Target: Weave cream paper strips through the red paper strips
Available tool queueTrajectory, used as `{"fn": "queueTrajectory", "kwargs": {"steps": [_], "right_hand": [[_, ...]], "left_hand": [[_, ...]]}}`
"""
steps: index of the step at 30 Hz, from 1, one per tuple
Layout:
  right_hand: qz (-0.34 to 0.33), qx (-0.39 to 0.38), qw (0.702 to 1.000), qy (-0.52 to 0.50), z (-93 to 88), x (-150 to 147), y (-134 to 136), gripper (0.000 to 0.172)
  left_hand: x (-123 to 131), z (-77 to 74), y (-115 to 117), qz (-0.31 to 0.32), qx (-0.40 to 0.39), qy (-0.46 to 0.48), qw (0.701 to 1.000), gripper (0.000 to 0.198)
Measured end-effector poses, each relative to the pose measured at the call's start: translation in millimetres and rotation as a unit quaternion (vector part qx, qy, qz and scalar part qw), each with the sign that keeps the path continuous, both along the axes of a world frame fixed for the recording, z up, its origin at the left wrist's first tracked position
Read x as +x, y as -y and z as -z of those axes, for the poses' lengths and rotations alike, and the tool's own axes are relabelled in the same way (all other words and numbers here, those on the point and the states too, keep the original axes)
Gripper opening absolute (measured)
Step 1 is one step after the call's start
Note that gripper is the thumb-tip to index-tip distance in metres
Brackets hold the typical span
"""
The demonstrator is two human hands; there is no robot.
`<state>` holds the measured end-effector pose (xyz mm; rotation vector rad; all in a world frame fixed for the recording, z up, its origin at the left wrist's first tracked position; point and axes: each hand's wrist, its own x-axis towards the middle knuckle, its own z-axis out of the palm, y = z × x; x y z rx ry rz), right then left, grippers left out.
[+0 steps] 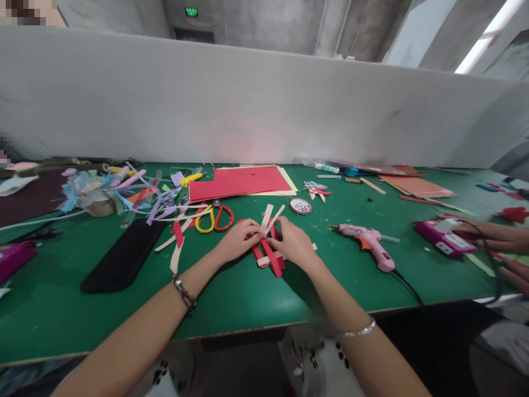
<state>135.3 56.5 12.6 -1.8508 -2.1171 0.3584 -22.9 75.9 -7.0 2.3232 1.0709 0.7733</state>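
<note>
"Where the two hands meet at the middle of the green desk (231,298), what have they got?"

"A bundle of paper strips (270,258), red and cream, crossed over one another and lying flat on the desk. The left hand (238,238) comes in from the left, and its fingers (253,229) are curled down onto the red ends. The right hand (294,242) sits just beside it, with its fingers (283,227) pinched closed on the strips from the other side."

"Are the hands touching?"

"Their fingertips are close over the bundle, but I cannot tell whether they touch. Two cream ends stick out beyond them, pointing away from the person."

"And around them?"

"A pair of scissors (215,219) with one yellow handle and one red lies just behind the left hand. Behind those is a red sheet (242,182) on top of a pale one. A small round tin (300,205) sits behind the right hand. A pink glue gun (370,243) lies on its side to the right, and its cord runs off the front edge. A long black pouch (124,256) lies to the left, below a heap of coloured scraps (124,190)."

"Anyone else?"

"At the far right, a co-worker's hand (494,234) rests against a purple box (440,238)."
</note>
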Motion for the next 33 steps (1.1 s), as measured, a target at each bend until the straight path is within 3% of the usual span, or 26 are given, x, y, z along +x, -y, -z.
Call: {"fn": "queueTrajectory", "kwargs": {"steps": [3, 8, 12, 23, 33], "right_hand": [[0.006, 0.006, 1.0, -0.003, 4.0, -2.7, -2.0, 0.032], [-0.039, 0.037, 0.995, -0.084, 11.7, -1.5, -7.6, 0.035], [-0.012, -0.003, 0.99, -0.141, 13.4, 0.4, -10.2, 0.041], [-0.011, -0.028, 0.943, -0.331, 24.6, 12.4, -23.3, 0.031], [-0.006, -0.099, 0.916, -0.39, 13.0, 4.5, -18.5, 0.034]], "left_hand": [[0.5, 0.4, 0.2, -0.01, -0.004, -0.008, 1.0, 0.025], [1.1, 1.3, 0.1, -0.001, 0.006, -0.025, 1.0, 0.025], [1.0, 1.2, -0.5, 0.005, 0.009, -0.022, 1.0, 0.026], [0.1, 2.3, -1.5, 0.003, -0.007, -0.009, 1.0, 0.028], [-0.1, 3.4, -2.5, 0.006, -0.015, 0.01, 1.0, 0.025]]}}
